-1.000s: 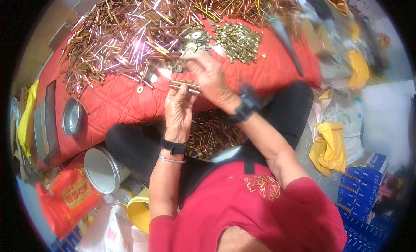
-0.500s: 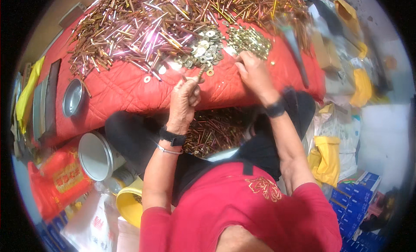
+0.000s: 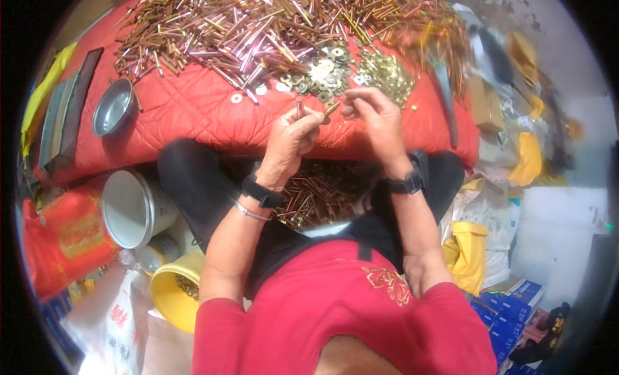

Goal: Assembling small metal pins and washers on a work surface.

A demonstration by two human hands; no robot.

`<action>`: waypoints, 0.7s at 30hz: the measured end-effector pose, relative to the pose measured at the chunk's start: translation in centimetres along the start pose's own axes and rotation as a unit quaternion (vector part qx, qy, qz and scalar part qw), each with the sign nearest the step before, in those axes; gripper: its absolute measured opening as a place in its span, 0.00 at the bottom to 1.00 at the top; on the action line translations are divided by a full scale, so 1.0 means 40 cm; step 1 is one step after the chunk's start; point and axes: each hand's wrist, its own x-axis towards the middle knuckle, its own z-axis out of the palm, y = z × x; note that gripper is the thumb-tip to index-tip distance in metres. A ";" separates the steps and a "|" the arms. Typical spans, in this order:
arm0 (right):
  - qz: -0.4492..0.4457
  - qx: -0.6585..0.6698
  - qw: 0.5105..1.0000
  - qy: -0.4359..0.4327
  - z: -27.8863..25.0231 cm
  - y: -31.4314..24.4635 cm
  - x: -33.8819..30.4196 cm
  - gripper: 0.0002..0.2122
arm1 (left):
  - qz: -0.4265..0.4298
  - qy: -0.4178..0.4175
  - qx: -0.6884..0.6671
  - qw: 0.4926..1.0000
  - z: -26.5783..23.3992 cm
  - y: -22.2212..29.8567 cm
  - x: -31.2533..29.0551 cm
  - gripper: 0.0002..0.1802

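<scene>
Bolt held for fitting
Left hand (image 3: 291, 138) fingers grip a brass bolt (image 3: 330, 109) level; right hand (image 3: 377, 117) fingers pinch its tip, beside the washers (image 3: 322, 75).

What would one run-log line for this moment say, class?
left hand: holds slim metal rod | right hand: pinches brass piece | behind: washer pile, rod heap on red quilted cloth

A grey metal bowl (image 3: 113, 107) sits on the red quilted cloth (image 3: 187, 117); a yellow bucket (image 3: 173, 296) stands below.
</scene>
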 end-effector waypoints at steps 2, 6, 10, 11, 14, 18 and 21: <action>0.071 0.085 0.994 0.007 0.003 -0.012 -0.007 0.05 | -0.002 -0.003 0.001 1.000 0.000 0.001 -0.002 0.08; 0.023 -0.002 1.000 -0.016 0.001 0.003 -0.012 0.05 | -0.008 -0.008 0.005 1.000 0.003 0.001 -0.003 0.07; -0.003 0.013 0.999 -0.035 -0.005 0.008 -0.015 0.05 | -0.024 -0.011 0.026 0.999 0.006 0.003 -0.006 0.06; -0.012 0.028 0.999 -0.041 -0.007 0.007 -0.017 0.05 | -0.026 -0.013 0.026 0.999 0.008 0.003 -0.007 0.06; 0.024 -0.066 0.996 -0.058 -0.018 -0.006 -0.013 0.05 | -0.024 -0.016 0.042 0.999 0.008 -0.002 -0.004 0.07; -0.103 -0.331 0.932 -0.101 -0.033 -0.003 -0.004 0.08 | 0.013 0.005 0.118 0.993 0.002 -0.017 0.004 0.08; -0.046 -0.277 0.952 -0.123 -0.040 -0.011 -0.003 0.10 | 0.014 -0.001 0.101 0.995 0.004 -0.001 0.008 0.08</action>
